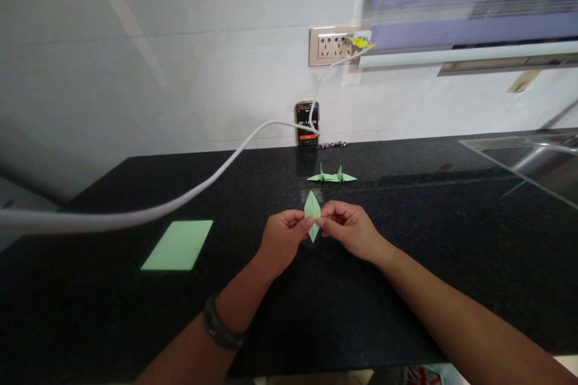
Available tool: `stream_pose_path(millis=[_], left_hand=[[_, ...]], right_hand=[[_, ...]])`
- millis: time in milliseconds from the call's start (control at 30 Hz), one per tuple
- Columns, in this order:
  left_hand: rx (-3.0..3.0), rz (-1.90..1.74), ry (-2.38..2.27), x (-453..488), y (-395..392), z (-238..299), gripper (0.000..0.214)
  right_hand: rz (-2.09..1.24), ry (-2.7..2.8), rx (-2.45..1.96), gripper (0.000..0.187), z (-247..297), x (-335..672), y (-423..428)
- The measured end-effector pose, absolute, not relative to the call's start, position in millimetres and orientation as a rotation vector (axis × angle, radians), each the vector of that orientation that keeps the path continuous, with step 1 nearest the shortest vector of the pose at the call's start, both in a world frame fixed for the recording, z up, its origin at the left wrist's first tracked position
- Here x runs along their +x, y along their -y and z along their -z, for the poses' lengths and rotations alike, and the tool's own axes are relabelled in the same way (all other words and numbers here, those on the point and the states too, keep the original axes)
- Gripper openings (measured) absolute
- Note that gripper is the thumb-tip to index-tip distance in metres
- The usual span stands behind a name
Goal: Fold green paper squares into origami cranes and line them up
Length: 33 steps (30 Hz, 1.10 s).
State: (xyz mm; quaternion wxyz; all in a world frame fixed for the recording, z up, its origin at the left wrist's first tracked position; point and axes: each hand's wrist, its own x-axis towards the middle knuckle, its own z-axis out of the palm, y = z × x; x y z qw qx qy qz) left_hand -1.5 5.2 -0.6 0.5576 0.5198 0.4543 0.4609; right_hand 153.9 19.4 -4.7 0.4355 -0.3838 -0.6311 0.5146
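A narrow diamond of folded green origami paper [311, 203] is held upright above the counter, its points up and down. My left hand [283, 236] pinches its left edge between thumb and fingers. From the other side, my right hand [351, 227] pinches it too, and the thumbs nearly meet at the paper's middle. Just beyond the hands, two folded green paper cranes [332, 177] sit side by side on the counter. To the left lies a stack of flat green paper [178, 246].
The black countertop [383, 319] runs to a tiled wall. A phone [307, 126] showing a timer leans there, by a small beaded strand [333, 145]. A white cable [198, 192] from the wall socket [332, 46] crosses the left foreground. At right is a metal sink [533, 159].
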Motion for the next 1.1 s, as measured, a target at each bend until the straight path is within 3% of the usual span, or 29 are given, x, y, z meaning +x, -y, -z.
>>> stream_pose_path(millis=[467,833,967,1100], left_hand=[[1.550,-1.127,-1.202,-7.0,-2.1,-5.8,0.024],[1.137,-1.023,-1.025,0.0,-3.7,-4.3,0.023],[0.998,-1.005,-0.868,-1.4,-4.1,-2.8,0.024],[0.868,-0.806,-0.662,-2.7,-1.7,-5.3,0.021]], right_hand=[[-1.422,1.574,-0.893,0.023,4.6,152.4,-16.8],[-1.178,1.440,-0.926,0.020,-0.2,153.4,-16.7],[-1.352,1.444,-0.806,0.016,1.4,153.1,-17.6],[-1.503,1.405,-0.680,0.027,1.1,152.4,-16.7]])
